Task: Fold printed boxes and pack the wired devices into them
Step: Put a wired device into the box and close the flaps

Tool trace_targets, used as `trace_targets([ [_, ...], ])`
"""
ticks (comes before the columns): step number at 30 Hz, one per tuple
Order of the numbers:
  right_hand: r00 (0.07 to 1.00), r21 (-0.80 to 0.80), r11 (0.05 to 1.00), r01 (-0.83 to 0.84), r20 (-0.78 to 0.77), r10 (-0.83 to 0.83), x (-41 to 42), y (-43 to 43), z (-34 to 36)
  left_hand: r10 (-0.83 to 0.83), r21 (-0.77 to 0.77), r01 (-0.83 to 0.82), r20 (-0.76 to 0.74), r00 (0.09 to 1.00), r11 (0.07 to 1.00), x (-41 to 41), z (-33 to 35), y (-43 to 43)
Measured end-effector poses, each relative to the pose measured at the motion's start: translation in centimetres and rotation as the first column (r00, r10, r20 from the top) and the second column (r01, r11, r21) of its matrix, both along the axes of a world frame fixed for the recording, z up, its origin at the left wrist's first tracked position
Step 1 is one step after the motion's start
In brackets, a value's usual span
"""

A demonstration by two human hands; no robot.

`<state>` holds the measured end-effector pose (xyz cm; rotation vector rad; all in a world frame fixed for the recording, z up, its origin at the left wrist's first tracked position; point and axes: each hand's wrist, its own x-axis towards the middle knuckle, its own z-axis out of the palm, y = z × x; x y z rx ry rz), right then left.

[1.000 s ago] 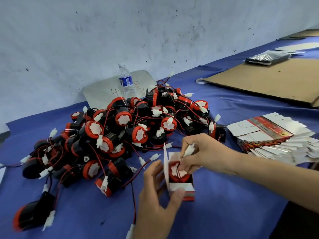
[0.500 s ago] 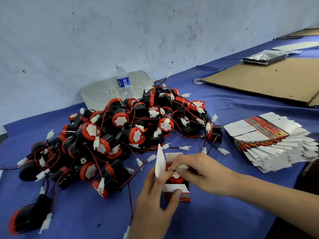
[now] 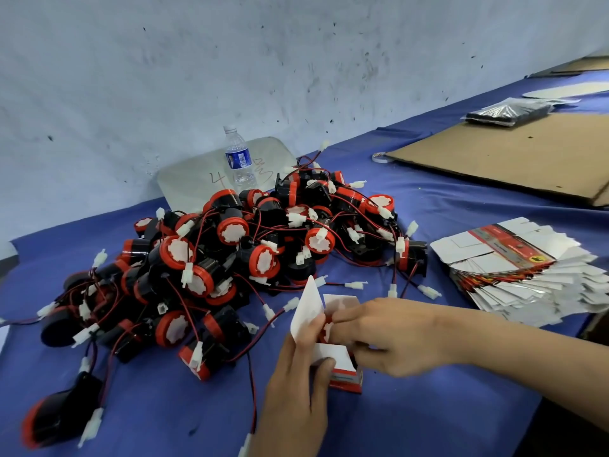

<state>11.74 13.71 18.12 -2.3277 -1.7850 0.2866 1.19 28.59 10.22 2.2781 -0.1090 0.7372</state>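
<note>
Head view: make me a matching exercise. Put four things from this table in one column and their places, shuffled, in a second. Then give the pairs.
1. water bottle
2. stack of flat boxes
3. cardboard sheet
4. folded box

A. gripped by the left hand, right hand at its open top
B. upright by the wall, behind the pile of wired devices
C. lying flat, far right
D. fanned out at the near right, beside the pile

Pairs: 1-B, 2-D, 3-C, 4-A.
</note>
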Motion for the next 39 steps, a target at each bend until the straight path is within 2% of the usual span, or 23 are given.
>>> trace_targets([
  [3, 0.989, 0.049, 0.999, -0.004, -0.15, 0.012, 0.4, 0.0, 0.3, -0.037, -0.08, 0.033, -0.046, 0.998, 0.996, 0.1, -0.3, -0.4],
  [7, 0.927, 0.01, 0.999, 0.047, -0.374, -0.04, 0.5, 0.1, 0.1, -0.069, -0.214, 0.037, -0.142, 0.987, 0.976, 0.0, -0.6, -0.1],
  [10, 0.899, 0.025, 0.997, 0.079, -0.433, -0.06, 0.5, 0.3, 0.0, -0.139, -0.261, 0.09, -0.179, 0.974, 0.961, -0.1, -0.6, 0.0],
  [13, 0.911, 0.093, 0.985, 0.143, -0.401, -0.094, 0.4, 0.8, -0.5, -0.153, -0.226, 0.11, -0.185, 0.971, 0.968, -0.2, -0.9, 0.0],
  [15, 0.942, 0.129, 0.981, 0.148, -0.321, -0.1, 0.1, 1.2, -1.2, -0.155, -0.206, 0.119, -0.172, 0.973, 0.971, -0.1, -1.0, -0.1],
  [17, 0.973, 0.14, 0.982, 0.124, -0.211, -0.092, -0.3, 1.6, -2.1, -0.152, -0.212, 0.116, -0.164, 0.975, 0.97, 0.0, -1.2, -0.1],
  [20, 0.988, 0.178, 0.977, 0.114, -0.127, -0.092, -0.6, 1.8, -2.6, -0.117, -0.214, 0.08, -0.167, 0.979, 0.974, 0.1, -1.5, -0.2],
  [24, 0.999, 0.176, 0.984, -0.005, 0.045, -0.003, -0.8, 1.0, -3.2, -0.11, -0.201, 0.076, -0.161, 0.981, 0.977, 0.0, -1.4, -0.2],
  [26, 0.999, 0.177, 0.984, -0.005, 0.034, -0.001, -0.7, 0.2, -3.4, -0.092, -0.18, 0.06, -0.173, 0.981, 0.982, 0.0, -1.3, 0.0],
  [30, 0.992, 0.252, 0.965, 0.069, -0.117, -0.04, -0.9, -1.2, -3.7, -0.005, -0.137, -0.025, -0.212, 0.977, 0.99, 0.3, -1.5, 0.3],
  [34, 0.996, 0.281, 0.956, 0.085, 0.007, -0.09, -1.7, -2.0, -5.1, -0.015, -0.164, -0.023, -0.227, 0.974, 0.986, 0.4, -1.2, 0.1],
  [37, 0.974, 0.414, 0.902, 0.125, 0.121, -0.191, -2.6, -2.1, -6.6, -0.005, -0.171, -0.029, -0.194, 0.981, 0.985, 0.4, -1.2, 0.0],
  [39, 0.964, 0.514, 0.844, 0.153, 0.112, -0.243, -2.9, -1.9, -7.5, 0.009, -0.153, -0.034, -0.16, 0.987, 0.988, 0.3, -0.9, -0.2],
])
